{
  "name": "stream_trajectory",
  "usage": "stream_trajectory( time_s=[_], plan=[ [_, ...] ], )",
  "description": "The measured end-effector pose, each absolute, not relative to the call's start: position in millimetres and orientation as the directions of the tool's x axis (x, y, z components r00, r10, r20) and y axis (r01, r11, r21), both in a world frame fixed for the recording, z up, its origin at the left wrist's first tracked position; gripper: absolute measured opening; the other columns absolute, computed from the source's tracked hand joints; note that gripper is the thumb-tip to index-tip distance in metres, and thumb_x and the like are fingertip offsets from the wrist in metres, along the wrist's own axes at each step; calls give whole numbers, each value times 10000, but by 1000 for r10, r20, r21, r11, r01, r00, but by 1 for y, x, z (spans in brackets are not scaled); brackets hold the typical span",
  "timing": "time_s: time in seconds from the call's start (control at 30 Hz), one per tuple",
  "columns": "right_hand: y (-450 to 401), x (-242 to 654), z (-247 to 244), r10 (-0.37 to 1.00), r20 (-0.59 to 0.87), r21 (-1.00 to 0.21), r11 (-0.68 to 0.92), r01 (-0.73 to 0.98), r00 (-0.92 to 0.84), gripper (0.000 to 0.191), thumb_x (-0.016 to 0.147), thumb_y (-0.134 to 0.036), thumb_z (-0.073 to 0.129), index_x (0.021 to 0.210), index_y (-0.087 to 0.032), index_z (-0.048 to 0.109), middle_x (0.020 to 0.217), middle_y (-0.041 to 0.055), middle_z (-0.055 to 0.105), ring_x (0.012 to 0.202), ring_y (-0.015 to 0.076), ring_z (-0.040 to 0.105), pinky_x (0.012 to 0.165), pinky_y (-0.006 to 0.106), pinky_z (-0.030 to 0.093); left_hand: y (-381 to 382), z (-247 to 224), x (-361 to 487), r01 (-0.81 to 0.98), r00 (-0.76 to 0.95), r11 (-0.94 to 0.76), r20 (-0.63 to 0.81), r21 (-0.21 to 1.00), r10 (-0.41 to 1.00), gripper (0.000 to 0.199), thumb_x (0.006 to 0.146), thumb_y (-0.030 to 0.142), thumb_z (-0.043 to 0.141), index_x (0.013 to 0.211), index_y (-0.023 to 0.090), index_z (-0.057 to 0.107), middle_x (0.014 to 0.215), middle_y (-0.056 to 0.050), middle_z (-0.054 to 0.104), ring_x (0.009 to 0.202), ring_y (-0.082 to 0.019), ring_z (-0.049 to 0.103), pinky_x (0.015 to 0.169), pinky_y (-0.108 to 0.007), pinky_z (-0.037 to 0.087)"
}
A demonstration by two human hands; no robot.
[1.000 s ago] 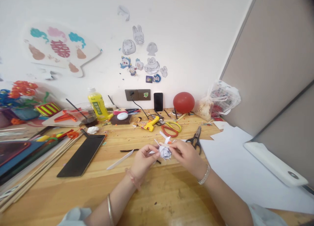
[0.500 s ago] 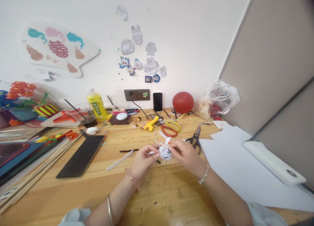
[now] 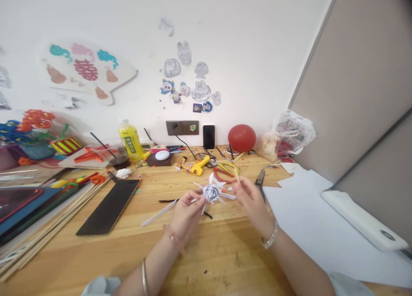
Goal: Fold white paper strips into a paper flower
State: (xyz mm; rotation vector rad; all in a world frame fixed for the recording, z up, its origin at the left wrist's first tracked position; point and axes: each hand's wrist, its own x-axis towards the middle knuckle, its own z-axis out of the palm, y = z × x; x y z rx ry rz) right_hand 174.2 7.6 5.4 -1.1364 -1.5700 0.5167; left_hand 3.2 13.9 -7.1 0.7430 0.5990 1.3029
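Note:
Between the thumb and fingers of my left hand (image 3: 188, 208) is a white paper flower (image 3: 211, 193), its coiled centre facing me and narrow paper strips sticking out around it. To its right, my right hand (image 3: 252, 206) pinches a short, pale wooden-looking stick (image 3: 237, 176) that points upward. The stick is apart from the flower. A loose white paper strip (image 3: 158, 213) lies on the table left of my left hand. Just beyond my right hand lies a black-handled cutting tool (image 3: 260, 179), partly covered by the hand.
A yellow glue gun (image 3: 200, 165), scissors with red and yellow handles (image 3: 222, 174) and a red balloon (image 3: 241, 137) are farther back. White paper sheets (image 3: 305, 218) spread on the right. On the left are a black slab (image 3: 109, 208), wooden sticks (image 3: 61, 221) and a yellow bottle (image 3: 131, 140).
My right hand has come away from the flower and moved right, with the stick now showing in its fingers. The flower has turned, and its strips fan outward. The view has shifted slightly.

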Motion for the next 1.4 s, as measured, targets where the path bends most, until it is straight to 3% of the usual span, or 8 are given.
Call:
stream_trajectory(
  time_s=[0.17, 0.3, 0.37, 0.53, 0.73, 0.9, 1.2, 1.4],
  plan=[
    [4, 158, 0, 905, 417, -863, 423, 276, -84, 181, 846, -304, 483, 952, -179, 559, 836, 30, 622, 789, 168, 591, 698, 272, 477, 14, -11, 4, -654, 214, 89, 71, 751, 974, 228, 588, 134, 750, 563, 149, 524, 833, 11, 633, 802, -114, 595, 760, -221, 427],
    [5, 160, 1, 879, 471, -819, 466, 334, -71, 156, 867, -258, 448, 902, -177, 577, 815, 26, 623, 755, 156, 577, 680, 257, 462, 10, -9, 4, -648, 280, 181, 11, 740, 960, 134, 668, 190, 708, 741, 180, 596, 839, -7, 653, 855, -141, 599, 842, -283, 425],
    [5, 163, 1, 866, 492, -786, 486, 382, -91, 158, 873, -246, 441, 893, -178, 582, 788, 20, 618, 718, 149, 567, 652, 246, 453, 8, -6, 5, -647, 299, 239, -47, 724, 953, 189, 675, 209, 706, 841, 201, 617, 866, -15, 667, 882, -155, 603, 859, -302, 424],
    [4, 165, 5, 805, 557, -656, 578, 485, -204, 176, 888, -232, 429, 895, -184, 598, 808, 34, 612, 761, 161, 567, 683, 262, 460, 6, -5, 9, -536, 453, 347, -84, 769, 887, 303, 681, 273, 699, 958, 157, 655, 965, -94, 675, 914, -220, 604, 820, -334, 445],
    [0, 167, 6, 736, 620, -470, 625, 623, -271, 292, 906, -218, 363, 1100, -204, 581, 875, 61, 596, 799, 170, 579, 705, 276, 473, 10, -9, 10, -582, 330, 236, -39, 778, 943, 378, 645, 251, 732, 1009, 187, 654, 984, -76, 686, 949, -201, 598, 865, -304, 414],
    [0, 166, -1, 692, 669, -319, 597, 736, -270, 287, 886, -273, 419, 1079, -186, 611, 848, 71, 596, 748, 174, 589, 644, 268, 475, 9, -6, 10, -593, 313, 230, -42, 772, 949, 396, 631, 234, 740, 1014, 195, 649, 1014, -74, 676, 971, -203, 594, 874, -308, 417],
    [-1, 165, 4, 723, 653, -402, 582, 707, -224, 249, 879, -240, 435, 978, -209, 662, 788, 49, 609, 709, 159, 592, 634, 257, 471, 11, -13, 11, -566, 299, 217, -47, 795, 953, 448, 631, 231, 735, 1062, 192, 618, 1040, -86, 664, 962, -206, 599, 842, -303, 441],
    [-1, 165, 3, 698, 682, -345, 570, 746, -218, 256, 881, -212, 431, 1055, -200, 619, 823, 50, 665, 735, 164, 609, 650, 255, 448, 12, -15, 12, -567, 281, 191, -30, 801, 959, 446, 617, 219, 745, 1045, 196, 622, 1048, -82, 662, 990, -202, 590, 891, -311, 418]
  ],
)
